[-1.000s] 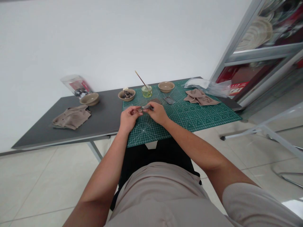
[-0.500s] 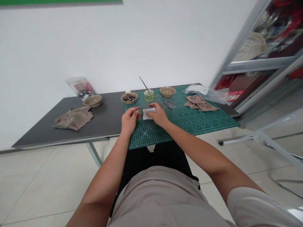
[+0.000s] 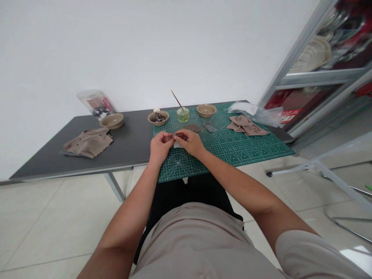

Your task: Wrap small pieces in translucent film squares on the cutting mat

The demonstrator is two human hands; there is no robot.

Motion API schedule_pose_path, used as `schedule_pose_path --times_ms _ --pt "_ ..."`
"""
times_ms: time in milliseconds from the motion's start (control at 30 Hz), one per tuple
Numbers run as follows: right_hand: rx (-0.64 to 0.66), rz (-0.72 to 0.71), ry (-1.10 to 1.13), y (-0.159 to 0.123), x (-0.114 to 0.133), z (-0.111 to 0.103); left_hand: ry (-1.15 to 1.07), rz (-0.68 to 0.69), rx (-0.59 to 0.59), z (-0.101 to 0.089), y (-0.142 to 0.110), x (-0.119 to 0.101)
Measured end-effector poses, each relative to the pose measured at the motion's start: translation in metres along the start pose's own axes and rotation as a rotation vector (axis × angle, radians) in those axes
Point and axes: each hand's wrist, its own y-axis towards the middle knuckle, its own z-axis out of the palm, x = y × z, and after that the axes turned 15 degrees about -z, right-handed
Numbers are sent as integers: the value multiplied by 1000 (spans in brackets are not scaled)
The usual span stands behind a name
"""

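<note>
My left hand [image 3: 161,146] and my right hand [image 3: 192,143] meet over the green cutting mat [image 3: 232,149], fingertips together. Between them shows the pale edge of a small white-backed sheet [image 3: 177,145], apparently sandpaper, held in my right hand. The left fingers are pinched closed on something small that I cannot make out. Just beyond my right hand lies a flat brown rectangle [image 3: 192,128]. A small clear, greyish packet [image 3: 209,127] is to its right.
Behind are a bowl of dark pieces [image 3: 158,117], a glass of yellowish liquid [image 3: 183,115] with a thin stick, and a tan bowl [image 3: 206,110]. Cloths [image 3: 88,143] [image 3: 247,126], another bowl [image 3: 112,121], a clear tub [image 3: 95,104] and a plastic bag [image 3: 258,113] lie around.
Half a second ago the sheet's white face was turned up in my right hand, apart from the left. Now both hands have come together and the fingers mostly cover it.
</note>
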Motion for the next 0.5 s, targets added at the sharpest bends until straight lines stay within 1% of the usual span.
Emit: schedule_pose_path --times_ms 100,167,267,400,500 --pt "-15 28 108 0 0 0 64 37 -17 0 -3 -2" --pt "-21 42 141 0 -1 0 85 44 -10 1 -4 -4" --pt "-70 85 211 2 -3 0 93 47 1 2 -6 -6" --pt "-141 230 453 6 -6 0 91 54 1 3 -7 -8" --pt "-194 308 579 8 -7 -3 144 79 -18 3 -9 -10"
